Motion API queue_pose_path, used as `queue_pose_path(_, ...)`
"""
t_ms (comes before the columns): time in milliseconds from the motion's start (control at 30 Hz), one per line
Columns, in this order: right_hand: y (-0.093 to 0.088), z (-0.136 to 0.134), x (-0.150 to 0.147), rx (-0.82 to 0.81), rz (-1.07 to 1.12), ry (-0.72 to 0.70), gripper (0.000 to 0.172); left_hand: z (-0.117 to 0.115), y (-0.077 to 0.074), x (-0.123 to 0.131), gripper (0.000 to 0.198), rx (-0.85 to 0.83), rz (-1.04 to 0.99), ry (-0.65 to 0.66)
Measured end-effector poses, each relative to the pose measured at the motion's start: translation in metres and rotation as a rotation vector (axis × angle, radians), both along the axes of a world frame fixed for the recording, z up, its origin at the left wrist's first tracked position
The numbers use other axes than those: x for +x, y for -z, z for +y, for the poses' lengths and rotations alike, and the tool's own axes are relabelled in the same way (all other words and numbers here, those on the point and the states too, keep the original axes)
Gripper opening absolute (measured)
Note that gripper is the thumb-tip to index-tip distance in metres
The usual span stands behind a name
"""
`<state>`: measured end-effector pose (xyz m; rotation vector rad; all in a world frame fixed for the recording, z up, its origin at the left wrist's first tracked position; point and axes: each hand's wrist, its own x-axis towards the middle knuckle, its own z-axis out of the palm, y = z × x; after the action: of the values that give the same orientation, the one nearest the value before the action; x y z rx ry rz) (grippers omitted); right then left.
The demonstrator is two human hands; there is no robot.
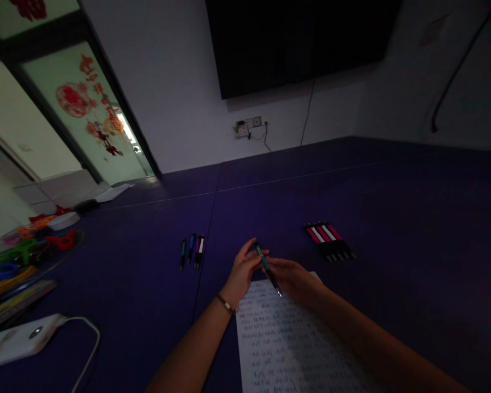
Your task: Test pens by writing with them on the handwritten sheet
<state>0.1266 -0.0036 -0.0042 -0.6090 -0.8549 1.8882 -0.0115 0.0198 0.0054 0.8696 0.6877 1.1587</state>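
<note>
Currently | teal pen (267, 267): long axis slanted, tip down-right in view | left fingers (246, 249), right fingers (283, 264): both grasping it

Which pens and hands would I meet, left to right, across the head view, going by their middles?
Green pen, blue pen, purple pen, white pen, left hand, teal pen, right hand, row of pink and white pens.

Room ahead — pens (191, 248) left, pen row (329, 239) right
</note>
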Motion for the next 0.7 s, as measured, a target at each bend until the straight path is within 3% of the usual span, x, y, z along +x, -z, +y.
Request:
queue_pose_path(433, -0.0024, -0.0011, 0.0006, -0.027, 0.022, 0.012, 0.024, -0.0022, -0.0005, 0.0, 0.063, 0.044, 0.034, 0.018)
queue_pose_path(700, -0.0007, 0.0001, 0.0011, 0.029, -0.007, -0.027, 0.03, 0.0023, 0.0046, 0.0012, 0.05, 0.093, 0.074, 0.014)
